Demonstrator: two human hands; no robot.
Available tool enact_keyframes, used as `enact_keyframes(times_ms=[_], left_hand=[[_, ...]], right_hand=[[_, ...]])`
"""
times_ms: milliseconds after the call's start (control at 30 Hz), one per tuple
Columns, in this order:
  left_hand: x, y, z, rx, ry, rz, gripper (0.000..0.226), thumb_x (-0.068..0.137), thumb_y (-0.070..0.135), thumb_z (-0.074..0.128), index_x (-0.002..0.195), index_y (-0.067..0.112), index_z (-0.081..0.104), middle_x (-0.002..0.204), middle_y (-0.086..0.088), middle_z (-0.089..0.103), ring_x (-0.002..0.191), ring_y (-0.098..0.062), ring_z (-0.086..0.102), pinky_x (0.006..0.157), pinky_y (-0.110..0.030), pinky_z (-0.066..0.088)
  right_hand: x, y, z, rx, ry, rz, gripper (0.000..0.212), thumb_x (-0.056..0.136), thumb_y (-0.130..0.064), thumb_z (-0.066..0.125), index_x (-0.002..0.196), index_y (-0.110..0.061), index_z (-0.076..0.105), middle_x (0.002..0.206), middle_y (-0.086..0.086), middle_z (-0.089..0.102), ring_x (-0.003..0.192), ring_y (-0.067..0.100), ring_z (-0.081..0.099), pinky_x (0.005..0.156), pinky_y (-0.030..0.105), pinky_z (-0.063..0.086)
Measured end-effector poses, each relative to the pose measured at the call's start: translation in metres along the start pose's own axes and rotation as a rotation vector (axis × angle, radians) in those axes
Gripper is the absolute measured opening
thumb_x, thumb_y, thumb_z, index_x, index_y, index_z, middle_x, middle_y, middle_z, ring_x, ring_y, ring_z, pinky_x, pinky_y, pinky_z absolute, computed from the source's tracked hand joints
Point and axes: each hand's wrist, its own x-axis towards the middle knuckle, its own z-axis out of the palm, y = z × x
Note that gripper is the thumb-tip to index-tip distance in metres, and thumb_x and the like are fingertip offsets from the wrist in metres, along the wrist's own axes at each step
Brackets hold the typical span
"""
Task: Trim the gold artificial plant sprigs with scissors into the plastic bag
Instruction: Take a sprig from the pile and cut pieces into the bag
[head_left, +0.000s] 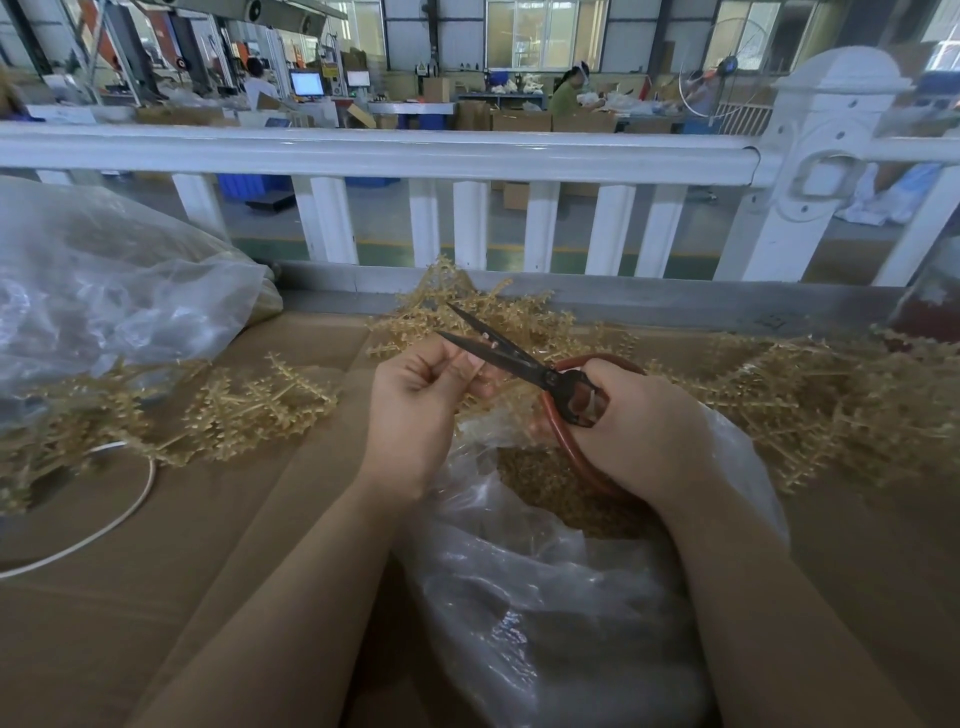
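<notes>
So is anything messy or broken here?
Nothing looks broken. The gold sprigs lie in loose heaps over the cardboard, and a white cord trails among them, but that looks like ordinary work clutter.

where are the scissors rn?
Head view, centre: the black-bladed scissors with red loop handles are in the right hand, blades open beside the left hand, above the clear plastic bag.

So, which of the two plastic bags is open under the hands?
The near plastic bag, with gold trimmings inside, below the scissors. The other bag lies far left.
</notes>
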Motion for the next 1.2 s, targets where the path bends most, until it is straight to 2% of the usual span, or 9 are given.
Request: enact_keyframes(times_ms=[100,333,500,600,733,833,1033,1133,1200], left_hand=[[0.0,0.001,0.0,-0.022,-0.005,-0.008,0.023,0.096,-0.003,0.055,0.078,0.005,0.068,0.062,0.005,0.066,0.061,-0.005,0.061,0.066,-0.013,0.047],[0.0,0.001,0.0,-0.062,-0.003,-0.026,0.02,0.095,-0.005,0.054,0.08,-0.002,0.066,0.062,0.005,0.065,0.06,-0.003,0.059,0.065,-0.012,0.046],[0.001,0.0,-0.001,-0.038,-0.02,-0.022,0.021,0.095,-0.005,0.055,0.078,-0.003,0.066,0.066,0.003,0.067,0.063,-0.004,0.06,0.066,-0.013,0.046],[0.002,-0.002,-0.002,-0.009,-0.032,-0.011,0.019,0.096,-0.003,0.056,0.08,-0.006,0.067,0.069,-0.003,0.066,0.066,-0.007,0.06,0.068,-0.015,0.045],[0.002,-0.004,-0.003,-0.004,-0.041,-0.007,0.019,0.096,-0.002,0.056,0.082,-0.005,0.067,0.069,0.0,0.066,0.068,-0.008,0.059,0.069,-0.017,0.045],[0.002,-0.004,-0.004,-0.01,-0.051,-0.011,0.019,0.096,-0.001,0.056,0.082,-0.002,0.068,0.07,0.001,0.066,0.069,-0.009,0.059,0.07,-0.018,0.045],[0.001,-0.002,-0.002,-0.024,-0.079,0.016,0.028,0.096,-0.001,0.056,0.075,0.014,0.067,0.071,0.002,0.065,0.069,-0.01,0.057,0.07,-0.02,0.045],[0.002,-0.005,-0.001,-0.091,-0.076,-0.019,0.018,0.098,0.0,0.052,0.088,0.001,0.067,0.075,-0.002,0.068,0.069,-0.009,0.061,0.07,-0.018,0.048],[0.002,-0.008,-0.001,-0.19,-0.078,-0.072,0.016,0.099,0.001,0.05,0.098,0.001,0.066,0.081,-0.006,0.072,0.072,-0.011,0.065,0.07,-0.02,0.051]], right_hand=[[0.0,0.001,0.0,0.013,-0.018,-0.005,0.035,0.081,-0.074,0.042,0.079,-0.043,0.056,0.062,-0.022,0.055,0.058,-0.007,0.049,0.051,0.013,0.032],[0.001,0.006,0.003,0.002,-0.061,0.02,0.051,0.077,-0.08,0.039,0.079,-0.035,0.061,0.065,-0.018,0.06,0.06,-0.003,0.054,0.053,0.017,0.041],[0.003,0.005,0.004,0.001,-0.055,0.02,0.05,0.075,-0.086,0.036,0.077,-0.041,0.057,0.064,-0.02,0.059,0.059,-0.004,0.054,0.052,0.016,0.04],[0.003,0.007,0.005,0.02,-0.059,0.025,0.062,0.073,-0.092,0.034,0.082,-0.037,0.063,0.067,-0.018,0.063,0.061,-0.001,0.056,0.057,0.024,0.051],[0.003,0.005,0.005,0.044,-0.035,0.02,0.072,0.067,-0.1,0.028,0.084,-0.039,0.063,0.066,-0.021,0.061,0.06,-0.003,0.055,0.055,0.017,0.045],[0.003,0.005,0.008,0.066,-0.024,0.024,0.086,0.063,-0.104,0.018,0.084,-0.036,0.065,0.066,-0.019,0.062,0.06,-0.002,0.055,0.055,0.019,0.047],[0.003,0.005,0.008,0.066,-0.007,0.017,0.055,0.066,-0.102,0.025,0.07,-0.051,0.047,0.06,-0.026,0.056,0.056,-0.005,0.053,0.05,0.012,0.034],[0.002,0.005,0.01,0.131,-0.009,0.037,0.048,0.071,-0.093,0.042,0.069,-0.047,0.053,0.068,-0.027,0.062,0.07,-0.007,0.059,0.05,0.015,0.035],[0.002,0.002,0.01,0.234,-0.016,0.092,0.058,0.066,-0.098,0.044,0.073,-0.044,0.061,0.08,-0.036,0.063,0.075,-0.01,0.06,0.053,0.018,0.041]])
